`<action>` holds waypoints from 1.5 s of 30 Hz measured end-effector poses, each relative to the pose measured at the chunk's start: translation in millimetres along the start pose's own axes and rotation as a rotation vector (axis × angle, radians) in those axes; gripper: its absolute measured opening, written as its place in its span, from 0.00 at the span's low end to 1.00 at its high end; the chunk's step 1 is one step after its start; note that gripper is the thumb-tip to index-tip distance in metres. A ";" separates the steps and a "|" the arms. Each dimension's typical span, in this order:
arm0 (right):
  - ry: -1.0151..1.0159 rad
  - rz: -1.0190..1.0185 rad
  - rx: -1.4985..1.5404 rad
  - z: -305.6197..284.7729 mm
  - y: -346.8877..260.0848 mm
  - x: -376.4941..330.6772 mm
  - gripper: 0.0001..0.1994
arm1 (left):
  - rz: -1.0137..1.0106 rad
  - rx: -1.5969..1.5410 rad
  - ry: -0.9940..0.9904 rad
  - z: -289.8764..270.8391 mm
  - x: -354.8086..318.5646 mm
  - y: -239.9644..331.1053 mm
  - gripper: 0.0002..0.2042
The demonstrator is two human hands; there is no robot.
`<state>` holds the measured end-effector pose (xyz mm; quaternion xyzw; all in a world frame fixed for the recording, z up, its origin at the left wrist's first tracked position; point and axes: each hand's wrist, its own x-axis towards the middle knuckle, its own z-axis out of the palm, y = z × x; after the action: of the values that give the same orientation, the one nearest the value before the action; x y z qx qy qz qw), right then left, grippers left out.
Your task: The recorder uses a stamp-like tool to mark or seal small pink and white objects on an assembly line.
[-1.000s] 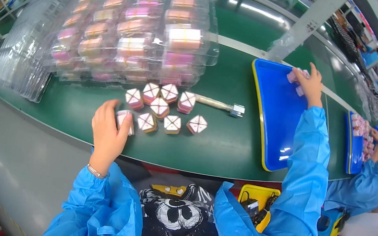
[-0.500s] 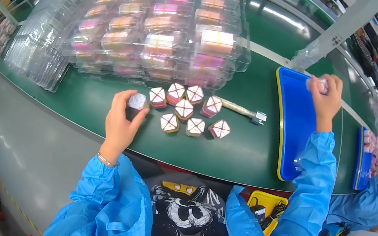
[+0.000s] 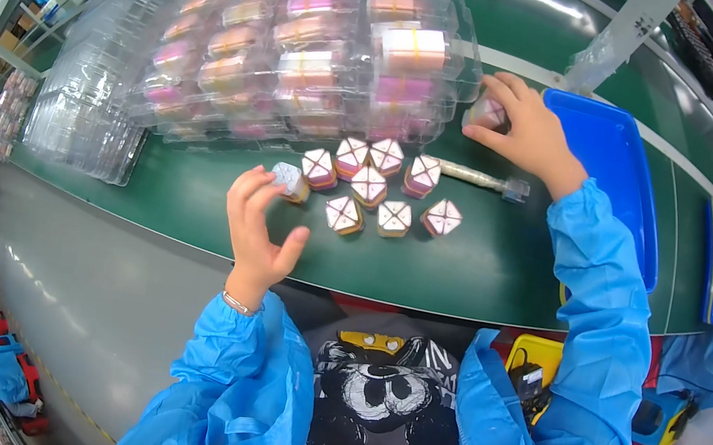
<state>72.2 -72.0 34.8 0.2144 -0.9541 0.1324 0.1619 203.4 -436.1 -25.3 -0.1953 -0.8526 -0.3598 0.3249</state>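
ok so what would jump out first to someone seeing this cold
The stack of clear trays packed with pink boxes, filling the far side of the green belt. Then the cluster of small boxes mid-belt: the left hand grips one at its left edge, and the right hand holds another beside the blue tray.

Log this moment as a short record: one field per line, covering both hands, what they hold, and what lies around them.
Left hand: grips a small box at the left of the cluster
Right hand: holds a small box beside the blue tray
Loose boxes: eight on the green belt
Behind: clear packs of boxes
Also: white tube
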 end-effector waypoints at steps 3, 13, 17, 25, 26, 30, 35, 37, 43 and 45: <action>0.025 0.050 -0.065 -31.3 0.3 -13.0 0.37 | 0.121 0.076 -0.148 5.5 9.3 22.4 0.25; -0.140 0.613 -0.222 -82.0 -24.2 -182.5 0.27 | 0.153 0.043 -0.334 46.1 59.2 98.8 0.21; -0.038 0.670 -0.154 -58.2 -23.6 -201.0 0.20 | 0.179 0.114 -0.429 69.9 62.1 101.8 0.21; 0.192 0.660 -0.287 -46.7 -11.1 -199.9 0.17 | 0.220 -0.316 -0.405 76.5 48.4 138.4 0.18; 0.286 0.587 -0.250 -46.5 -10.4 -195.2 0.17 | 0.206 -0.341 -0.447 81.4 39.7 138.8 0.19; 0.315 0.193 0.287 -53.4 -58.2 -110.1 0.15 | 0.011 -0.436 -0.595 106.4 16.9 129.5 0.25; 0.011 -0.011 0.250 7.6 -49.7 -76.6 0.14 | -0.154 -0.769 -0.626 123.4 15.9 131.0 0.35; -0.001 -0.014 0.211 16.0 -42.4 -69.6 0.15 | -0.143 -0.718 -0.627 128.3 17.8 132.3 0.36; 0.210 0.212 0.460 -8.2 -36.0 -76.0 0.13 | -0.184 -0.877 -0.607 155.5 26.3 134.7 0.32; 0.302 0.406 0.942 -14.0 -16.0 -92.6 0.11 | -0.099 -0.825 -0.655 161.1 32.1 136.9 0.30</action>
<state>162.2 -47.5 16.6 0.0536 -0.7798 0.6043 0.1546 191.5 -222.6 -21.8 -0.3685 -0.7050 -0.6006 -0.0801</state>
